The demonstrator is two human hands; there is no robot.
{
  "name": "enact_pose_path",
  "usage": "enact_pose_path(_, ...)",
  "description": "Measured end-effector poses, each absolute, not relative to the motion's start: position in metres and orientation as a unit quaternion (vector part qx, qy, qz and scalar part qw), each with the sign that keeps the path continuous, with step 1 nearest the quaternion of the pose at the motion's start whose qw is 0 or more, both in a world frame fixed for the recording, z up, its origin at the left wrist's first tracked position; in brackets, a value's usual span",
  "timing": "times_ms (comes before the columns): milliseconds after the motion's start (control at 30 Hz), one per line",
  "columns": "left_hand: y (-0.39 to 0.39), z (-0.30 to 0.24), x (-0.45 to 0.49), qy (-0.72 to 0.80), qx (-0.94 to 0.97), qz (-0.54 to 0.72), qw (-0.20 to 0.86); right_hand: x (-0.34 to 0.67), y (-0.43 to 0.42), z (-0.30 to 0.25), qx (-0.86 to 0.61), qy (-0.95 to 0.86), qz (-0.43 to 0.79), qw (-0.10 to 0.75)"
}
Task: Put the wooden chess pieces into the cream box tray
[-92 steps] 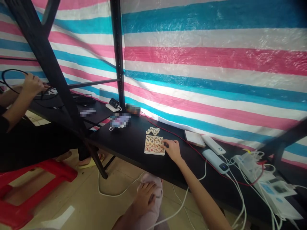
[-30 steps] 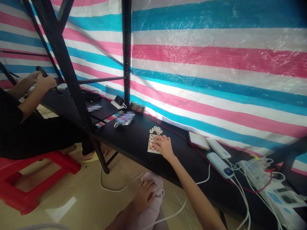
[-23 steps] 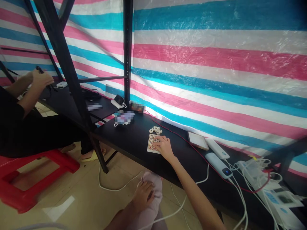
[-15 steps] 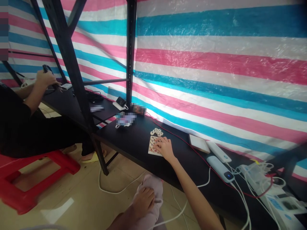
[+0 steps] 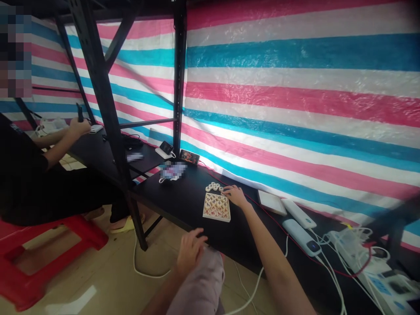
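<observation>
A square white tray [image 5: 216,218] lies on the black table, filled with rows of round Chinese chess pieces marked in dark and red characters. Just behind it sits a small cluster of loose Chinese chess pieces [image 5: 215,186]. My right hand [image 5: 233,195] is at the right end of that cluster, fingers stretched out and fingertips close to the rightmost piece; whether they touch it is hard to see. Below the table's front edge, my left hand [image 5: 192,249] hovers over my knee, holding nothing, with its fingers loosely apart.
A propped phone [image 5: 189,157] stands at the back. To the right are a flat white box [image 5: 272,202], two power banks, a red cable and a power strip with tangled white cables [image 5: 377,275]. At left, another person sits on a red stool [image 5: 65,249] beside a black post [image 5: 108,100].
My right hand has moved from over the tray back to the loose pieces, uncovering the tray. My left hand has lifted from my knee. The camera view has tilted up slightly.
</observation>
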State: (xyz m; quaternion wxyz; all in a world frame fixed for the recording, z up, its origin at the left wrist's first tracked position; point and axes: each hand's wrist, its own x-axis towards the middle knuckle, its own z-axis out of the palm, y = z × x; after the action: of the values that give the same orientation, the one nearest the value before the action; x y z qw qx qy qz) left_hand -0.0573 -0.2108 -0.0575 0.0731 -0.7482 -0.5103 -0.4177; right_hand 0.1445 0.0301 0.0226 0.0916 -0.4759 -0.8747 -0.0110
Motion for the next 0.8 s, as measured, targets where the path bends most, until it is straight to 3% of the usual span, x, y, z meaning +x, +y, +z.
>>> enact_pose_path(233,-0.116,0.026,-0.094,-0.582,-0.703,-0.405,0.049,0.203,0.006,0.011,-0.486,-0.857,0.065,0.157)
enact_pose_path(433,-0.062,0.004,-0.105,-0.642,-0.680,-0.353,0.019,0.210,-0.024,0.001,-0.501,-0.811,0.100,0.283)
enact_pose_path(567,-0.061,-0.009,-0.102,-0.637,-0.707,-0.298,0.071,0.184,-0.042,0.011,-0.514,-0.786,0.110,0.325)
enact_pose_path(800,-0.066,-0.008,-0.100,-0.638,-0.723,-0.251,0.084,0.120,-0.072,0.029,-0.471,-0.839,0.021,0.271)
